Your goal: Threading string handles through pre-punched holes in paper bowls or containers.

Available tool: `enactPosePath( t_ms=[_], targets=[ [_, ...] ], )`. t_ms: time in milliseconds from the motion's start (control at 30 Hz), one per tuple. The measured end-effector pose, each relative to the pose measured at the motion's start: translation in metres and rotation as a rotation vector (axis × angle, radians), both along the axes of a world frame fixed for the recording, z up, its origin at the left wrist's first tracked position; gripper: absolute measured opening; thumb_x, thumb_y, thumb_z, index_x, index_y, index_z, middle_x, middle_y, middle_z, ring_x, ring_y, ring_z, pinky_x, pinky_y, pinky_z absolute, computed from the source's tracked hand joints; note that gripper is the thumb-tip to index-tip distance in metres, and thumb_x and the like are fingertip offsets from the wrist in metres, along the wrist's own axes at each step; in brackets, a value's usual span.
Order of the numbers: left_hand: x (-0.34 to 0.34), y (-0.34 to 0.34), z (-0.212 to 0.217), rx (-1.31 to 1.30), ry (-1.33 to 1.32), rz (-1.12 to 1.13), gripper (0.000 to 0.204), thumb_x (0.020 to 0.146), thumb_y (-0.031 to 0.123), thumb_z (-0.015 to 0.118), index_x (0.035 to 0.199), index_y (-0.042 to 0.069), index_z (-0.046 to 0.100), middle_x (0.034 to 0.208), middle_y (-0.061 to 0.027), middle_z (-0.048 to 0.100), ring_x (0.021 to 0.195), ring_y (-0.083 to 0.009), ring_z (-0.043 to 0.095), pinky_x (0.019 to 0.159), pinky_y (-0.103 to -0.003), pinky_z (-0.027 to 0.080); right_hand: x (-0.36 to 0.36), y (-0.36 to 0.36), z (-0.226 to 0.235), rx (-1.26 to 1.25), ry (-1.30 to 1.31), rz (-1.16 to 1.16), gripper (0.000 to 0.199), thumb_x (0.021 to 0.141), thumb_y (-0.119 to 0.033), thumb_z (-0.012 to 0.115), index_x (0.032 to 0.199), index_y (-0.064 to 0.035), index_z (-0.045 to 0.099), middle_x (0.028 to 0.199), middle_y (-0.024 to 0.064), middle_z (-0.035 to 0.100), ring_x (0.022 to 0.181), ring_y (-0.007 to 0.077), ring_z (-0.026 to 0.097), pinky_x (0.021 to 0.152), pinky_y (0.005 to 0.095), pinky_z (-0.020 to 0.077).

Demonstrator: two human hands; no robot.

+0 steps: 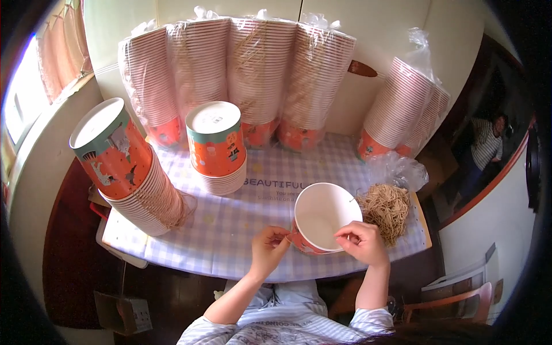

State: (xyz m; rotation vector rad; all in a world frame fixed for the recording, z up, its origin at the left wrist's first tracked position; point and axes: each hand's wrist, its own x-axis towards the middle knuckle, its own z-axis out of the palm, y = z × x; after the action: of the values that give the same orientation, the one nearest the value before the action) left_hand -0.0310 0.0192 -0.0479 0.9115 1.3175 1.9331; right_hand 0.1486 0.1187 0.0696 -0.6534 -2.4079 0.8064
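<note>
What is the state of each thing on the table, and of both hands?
Nearest bucket: upright, mouth open
Left hand: fingers bent at bucket's left side, grip unclear
Right hand: fingers bent at bucket's front-right rim, grip unclear
Cord heap: loose, tangled
Short bucket stack: nested, upside down
Tall bucket stack: nested, upside down
Cords against it: bunched
Rear bucket stacks: nested, upright, in clear plastic
Tablecloth: spread out
</note>
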Motion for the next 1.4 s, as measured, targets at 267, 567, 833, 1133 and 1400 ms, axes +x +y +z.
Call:
enactPosePath(
  t_ms=[267, 567, 833, 1133, 1400],
  targets=[
    [0.011, -0.002, 0.000, -0.046, 0.093, 0.028, 0.012, 0.078, 0.004, 0.062, 0.085, -0.001, 0.054, 0.078, -0.0053, 0.060, 0.071, -0.0089, 0.058, 0.063, -0.020, 0.047, -0.036, 0.000, -0.012, 0.129, -0.114, -0.034, 0.011, 0.076, -0.015, 0.060, 0.083, -0.0075, 0.063, 0.078, 0.0094, 0.062, 0.065, 0.0253, 0.060, 0.057, 0.0319, 0.0472],
    [0.013, -0.001, 0.005, -0.033, 0.109, 0.045, 0.009, 0.078, 0.003, 0.061, 0.083, -0.001, 0.055, 0.078, -0.0049, 0.060, 0.070, -0.0078, 0.057, 0.063, -0.020, 0.047, -0.047, 0.000, -0.018, 0.202, -0.210, 0.048, 0.014, 0.073, -0.014, 0.060, 0.086, -0.0086, 0.064, 0.080, 0.0083, 0.062, 0.070, 0.0250, 0.060, 0.062, 0.0333, 0.0475],
    [0.015, 0.002, 0.009, -0.034, 0.104, 0.030, 0.008, 0.078, 0.002, 0.061, 0.084, 0.000, 0.056, 0.077, -0.0033, 0.059, 0.066, -0.0066, 0.054, 0.058, -0.019, 0.044, -0.051, -0.001, -0.019, 0.177, -0.221, 0.070, 0.016, 0.073, -0.014, 0.060, 0.087, -0.0097, 0.065, 0.082, 0.0076, 0.062, 0.073, 0.0251, 0.060, 0.063, 0.0338, 0.0476],
    [0.015, 0.003, 0.008, -0.041, 0.139, 0.022, 0.008, 0.077, 0.001, 0.060, 0.084, 0.000, 0.058, 0.078, -0.0028, 0.059, 0.065, -0.0053, 0.052, 0.056, -0.019, 0.043, -0.054, -0.001, -0.017, 0.245, -0.271, 0.126, 0.012, 0.074, -0.017, 0.058, 0.082, -0.0100, 0.064, 0.079, 0.0051, 0.062, 0.072, 0.0236, 0.060, 0.062, 0.0336, 0.0476],
    [0.013, -0.001, 0.030, 0.160, 0.488, 0.004, 0.008, 0.075, 0.003, 0.061, 0.082, 0.004, 0.059, 0.086, -0.0051, 0.057, 0.060, -0.0041, 0.045, 0.049, -0.017, 0.035, -0.041, 0.006, -0.016, 0.177, -0.165, -0.053, 0.010, 0.073, -0.018, 0.057, 0.079, -0.0107, 0.061, 0.076, 0.0059, 0.061, 0.066, 0.0243, 0.059, 0.058, 0.0344, 0.0469]
  ],
)
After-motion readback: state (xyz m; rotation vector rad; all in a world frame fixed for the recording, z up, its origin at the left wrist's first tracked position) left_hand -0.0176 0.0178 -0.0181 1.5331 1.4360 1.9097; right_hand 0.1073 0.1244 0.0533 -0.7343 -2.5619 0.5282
